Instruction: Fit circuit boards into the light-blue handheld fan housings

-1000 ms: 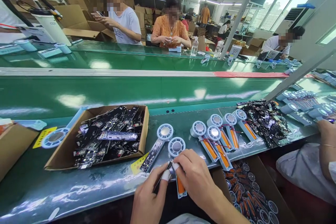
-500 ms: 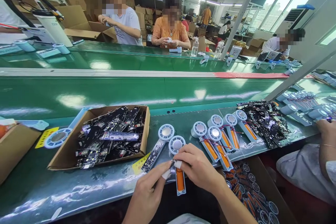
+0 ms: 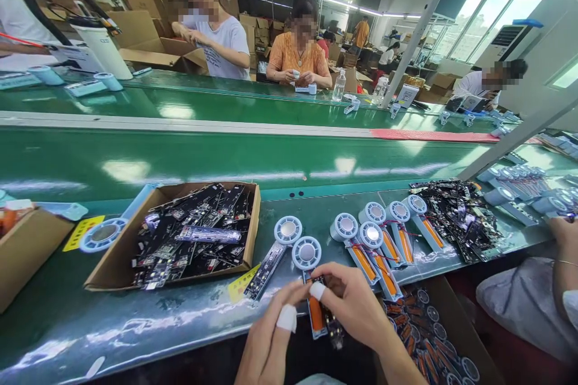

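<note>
Both hands, left [image 3: 271, 337] and right [image 3: 350, 304], pinch a circuit board [image 3: 329, 313] over the fan [image 3: 310, 280] (orange battery showing) on the table [image 3: 189, 313].

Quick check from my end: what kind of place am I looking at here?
Most likely an electronics assembly line in a factory. A long green conveyor belt runs between seated workers, a cardboard box holds black circuit boards, and half-built handheld fan bodies lie in a row.

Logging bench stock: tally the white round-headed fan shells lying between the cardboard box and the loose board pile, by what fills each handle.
White plastic fan shells showing an orange battery: 6
White plastic fan shell carrying a black circuit board: 1
Total: 7
</note>
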Demonstrator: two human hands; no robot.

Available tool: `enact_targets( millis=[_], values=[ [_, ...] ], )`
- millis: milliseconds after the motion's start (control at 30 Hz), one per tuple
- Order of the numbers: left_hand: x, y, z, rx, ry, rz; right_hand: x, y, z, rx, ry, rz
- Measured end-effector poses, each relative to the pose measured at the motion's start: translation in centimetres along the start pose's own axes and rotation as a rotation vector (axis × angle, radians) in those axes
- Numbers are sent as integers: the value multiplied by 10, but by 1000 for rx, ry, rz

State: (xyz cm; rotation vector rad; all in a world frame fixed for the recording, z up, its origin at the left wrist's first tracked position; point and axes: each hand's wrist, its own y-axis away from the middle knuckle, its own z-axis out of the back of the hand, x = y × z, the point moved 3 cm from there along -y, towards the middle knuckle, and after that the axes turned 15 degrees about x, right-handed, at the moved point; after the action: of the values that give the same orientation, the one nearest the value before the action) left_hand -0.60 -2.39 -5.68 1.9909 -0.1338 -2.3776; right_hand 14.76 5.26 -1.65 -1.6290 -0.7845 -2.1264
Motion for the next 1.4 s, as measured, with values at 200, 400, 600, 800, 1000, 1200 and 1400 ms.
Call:
enact_targets(
  millis=[200,400,600,800,1000,1200,1400],
  values=[
    [5,-35,-4,185,-23,162,-20,-13,-1,152,-502,86],
    [-8,-46,-16,464,473,134,-19,-5,-2,191,-524,208],
    [1,-43,-16,217,449,53,-2,8,6,100,-309,241],
    [8,-36,-18,182,373,53,11,11,-1,-24,-283,191],
    [1,-42,-8,270,165,-60,11,9,3,2,-427,166],
    [-5,-47,-9,233,19,-78,23,28,1,-54,30,150],
    [-7,-46,-13,142,-12,-72,16,34,6,-218,311,108]
  ],
)
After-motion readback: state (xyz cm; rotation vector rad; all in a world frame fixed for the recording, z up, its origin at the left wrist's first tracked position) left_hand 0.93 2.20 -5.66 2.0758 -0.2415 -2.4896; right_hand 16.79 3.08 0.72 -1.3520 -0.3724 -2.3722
